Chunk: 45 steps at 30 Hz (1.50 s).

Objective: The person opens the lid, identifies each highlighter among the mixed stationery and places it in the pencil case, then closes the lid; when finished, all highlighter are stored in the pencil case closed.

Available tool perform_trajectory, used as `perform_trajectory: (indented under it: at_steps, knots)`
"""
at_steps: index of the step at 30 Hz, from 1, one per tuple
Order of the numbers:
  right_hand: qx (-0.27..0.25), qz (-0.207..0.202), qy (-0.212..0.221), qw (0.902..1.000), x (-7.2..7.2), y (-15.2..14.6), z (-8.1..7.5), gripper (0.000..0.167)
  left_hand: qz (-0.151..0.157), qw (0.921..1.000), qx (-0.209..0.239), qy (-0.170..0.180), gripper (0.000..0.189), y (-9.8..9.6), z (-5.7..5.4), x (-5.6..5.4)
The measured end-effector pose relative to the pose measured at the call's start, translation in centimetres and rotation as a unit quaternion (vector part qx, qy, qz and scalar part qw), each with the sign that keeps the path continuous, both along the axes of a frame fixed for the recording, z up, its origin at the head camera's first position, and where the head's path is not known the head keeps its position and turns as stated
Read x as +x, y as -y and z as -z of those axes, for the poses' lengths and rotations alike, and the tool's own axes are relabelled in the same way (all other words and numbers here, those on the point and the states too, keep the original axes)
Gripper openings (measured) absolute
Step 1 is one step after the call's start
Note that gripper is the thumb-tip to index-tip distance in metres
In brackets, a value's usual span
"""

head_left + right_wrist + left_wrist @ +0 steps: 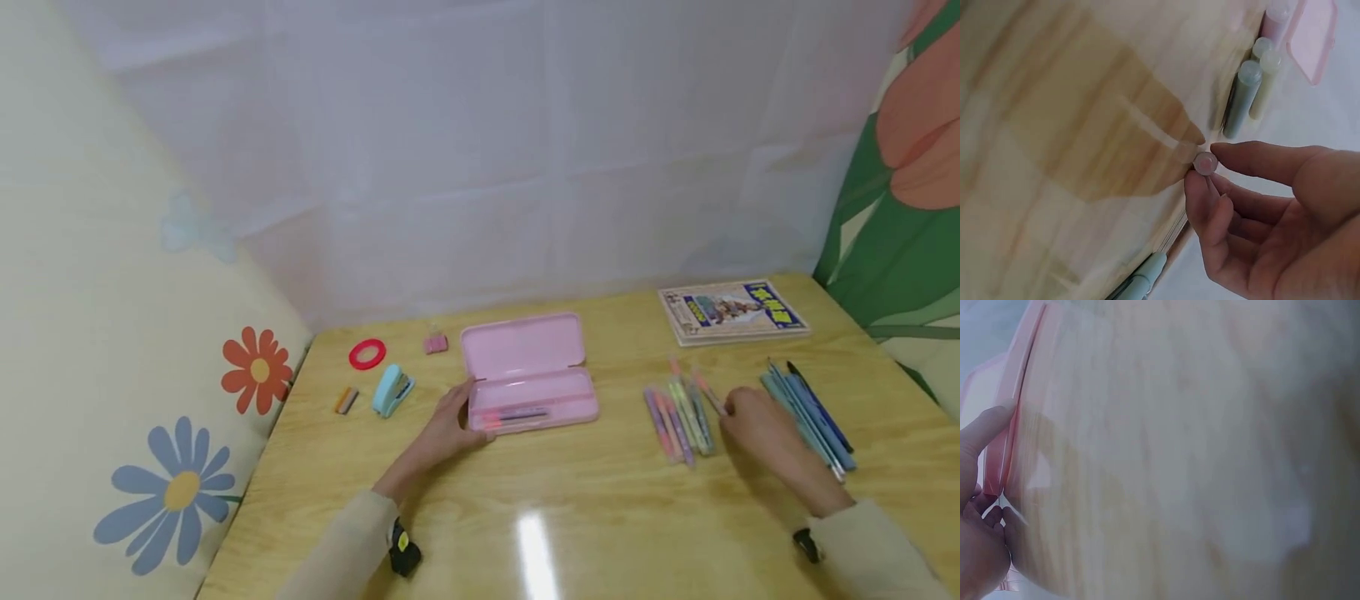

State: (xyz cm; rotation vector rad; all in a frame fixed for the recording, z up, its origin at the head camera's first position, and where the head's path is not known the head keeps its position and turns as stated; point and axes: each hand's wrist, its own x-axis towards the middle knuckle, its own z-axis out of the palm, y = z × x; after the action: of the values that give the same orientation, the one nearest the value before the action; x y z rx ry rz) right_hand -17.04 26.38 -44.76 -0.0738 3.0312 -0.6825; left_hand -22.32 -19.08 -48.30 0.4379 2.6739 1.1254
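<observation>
A pink pencil case (522, 343) stands with its lid raised, and a few pink-and-dark pens (525, 413) lie in its tray. My left hand (450, 421) holds the case by its left end. In the left wrist view the thumb (991, 422) presses along the case's edge, with the other fingers bent around the corner. My right hand (761, 433) pinches a pink-tipped pen (711, 393) between thumb and fingers; its round end (1205, 164) faces the right wrist camera. Just left of that hand lie several pastel pens (680, 429) side by side.
Right of my right hand is a bunch of blue and dark pens (810, 421). A book (735, 310) lies at the back right. To the left are a light-blue stapler (392, 389), a red ring (352, 356), a pink clip (435, 343) and a small orange-and-grey block (347, 400).
</observation>
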Motion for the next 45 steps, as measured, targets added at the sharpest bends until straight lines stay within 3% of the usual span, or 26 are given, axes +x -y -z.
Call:
perform_trajectory:
  at_steps: [3, 8, 13, 19, 30, 34, 39, 41, 45]
  knots:
    - [0.004, 0.010, 0.019, 0.9998, -0.1, -0.4, -0.2, 0.013, 0.001, 1.0000, -0.001, -0.003, 0.099, 0.2, 0.0, 0.2]
    - [0.008, 0.029, 0.051, 0.9983, -0.2, -1.3, -2.0, 0.023, 0.004, 1.0000, -0.007, -0.004, 0.099, 0.1, -0.1, 0.2]
    - [-0.002, 0.006, -0.003, 1.0000, -0.3, -0.9, -3.6, 0.024, 0.006, 0.9999, -0.007, -0.008, 0.099, 0.2, -0.2, 0.2]
    - [0.004, -0.032, -0.075, 0.9967, -0.5, 1.0, -4.2, 0.021, 0.010, 0.9998, -0.007, -0.015, 0.098, 0.2, -0.5, 0.2]
    - [0.018, -0.103, -0.124, 0.9867, -1.2, 6.3, -4.9, 0.013, 0.009, 0.9999, -0.010, -0.007, 0.097, 0.1, -0.7, 0.2]
    - [0.013, -0.137, -0.166, 0.9765, -1.6, 8.6, -4.8, 0.014, 0.015, 0.9998, -0.006, -0.012, 0.096, -0.1, -0.7, 0.0]
    - [0.006, -0.206, -0.232, 0.9505, -2.5, 12.1, -4.2, 0.011, 0.013, 0.9997, -0.002, -0.021, 0.096, 0.0, -0.5, -0.1]
    - [0.014, -0.229, -0.238, 0.9438, -2.8, 13.5, -3.9, 0.009, 0.013, 0.9996, -0.002, -0.025, 0.096, 0.1, -0.5, 0.0]
    - [0.043, -0.254, -0.224, 0.9400, -3.4, 15.7, -3.9, 0.007, 0.012, 0.9996, -0.006, -0.025, 0.097, 0.2, -0.5, 0.2]
